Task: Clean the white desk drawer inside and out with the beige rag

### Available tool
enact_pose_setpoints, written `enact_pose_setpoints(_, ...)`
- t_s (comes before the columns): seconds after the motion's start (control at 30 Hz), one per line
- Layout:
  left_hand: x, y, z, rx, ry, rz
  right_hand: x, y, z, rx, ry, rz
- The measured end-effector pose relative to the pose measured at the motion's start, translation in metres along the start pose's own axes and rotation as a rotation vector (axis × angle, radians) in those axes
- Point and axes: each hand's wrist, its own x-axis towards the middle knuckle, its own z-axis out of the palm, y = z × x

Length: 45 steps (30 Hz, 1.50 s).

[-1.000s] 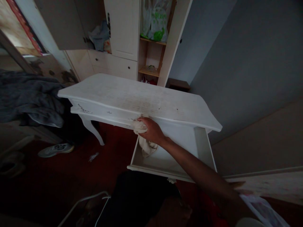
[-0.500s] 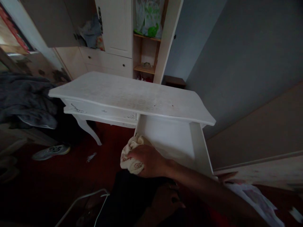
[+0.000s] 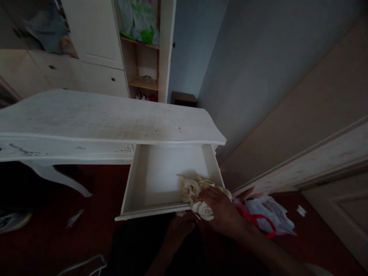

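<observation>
My right hand (image 3: 220,209) is closed on a bunched cream cloth (image 3: 203,207) with a reddish-brown pattern. The cloth lies over the front right corner of the pulled-out white drawer (image 3: 161,184), partly inside it and partly over the front edge. My fingers hide some of its folds. My left hand (image 3: 179,228) is low in front of the drawer, close under its front panel and near a small whitish piece there. It is dark, and its fingers are too dim to make out clearly. The drawer's floor shows bare to the left of the cloth.
The white desk (image 3: 94,115) has a smudged top. Behind it stands a white cabinet (image 3: 97,38) with an open door and shelved bags. A white plastic bag (image 3: 270,214) with a red strap lies on the floor at right. A shoe (image 3: 14,222) is at left.
My right hand has carried the cloth from the drawer's left side across to its front right corner. My left hand has come up near the drawer front. The view has turned right.
</observation>
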Motion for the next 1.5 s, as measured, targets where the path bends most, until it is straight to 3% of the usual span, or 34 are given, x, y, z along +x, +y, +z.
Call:
enact_pose_setpoints(0.1, 0.003, -0.003, -0.002, -0.038, -0.022, -0.073, -0.015, 0.026, -0.012, -0.053, -0.016, 0.030)
enact_pose_setpoints(0.23, 0.002, 0.000, 0.001, -0.081, -0.045, -0.122, -0.012, 0.062, -0.018, -0.179, -0.085, -0.059)
enact_pose_setpoints(0.43, 0.004, -0.002, -0.002, -0.210, 0.059, -0.156, 0.041, 0.114, -0.026, -0.477, -0.071, -0.195)
enact_pose_setpoints(0.57, 0.009, -0.010, -0.005, -0.254, 0.114, -0.146, 0.089, 0.128, -0.036, -0.573, -0.163, -0.290)
enact_pose_setpoints(0.67, 0.010, -0.015, -0.006, -0.273, 0.109, -0.109, 0.120, 0.129, -0.033, -0.639, -0.198, -0.291)
enact_pose_setpoints(0.8, 0.011, -0.018, -0.007, -0.319, 0.101, -0.114, 0.150, 0.124, -0.012, -0.688, -0.276, -0.251)
enact_pose_setpoints(1.03, 0.009, -0.018, -0.011, -0.458, 0.014, -0.117, 0.174, 0.113, 0.021, -0.608, -0.267, -0.158)
enact_pose_setpoints(1.13, 0.011, -0.018, -0.015, -0.496, 0.047, -0.136, 0.166, 0.105, 0.023, -0.477, -0.285, -0.278)
enact_pose_setpoints(1.23, 0.012, -0.017, -0.016, -0.483, 0.171, -0.099, 0.146, 0.092, 0.021, -0.266, -0.352, -0.508)
enact_pose_setpoints(1.3, 0.011, -0.015, -0.014, -0.470, 0.260, -0.055, 0.128, 0.081, 0.018, -0.150, -0.387, -0.566)
enact_pose_setpoints(1.4, 0.008, -0.011, -0.009, -0.440, 0.301, 0.009, 0.104, 0.067, 0.011, -0.085, -0.417, -0.428)
enact_pose_setpoints(1.5, 0.006, -0.006, -0.006, -0.389, 0.261, 0.014, 0.087, 0.057, -0.002, -0.098, -0.408, -0.087)
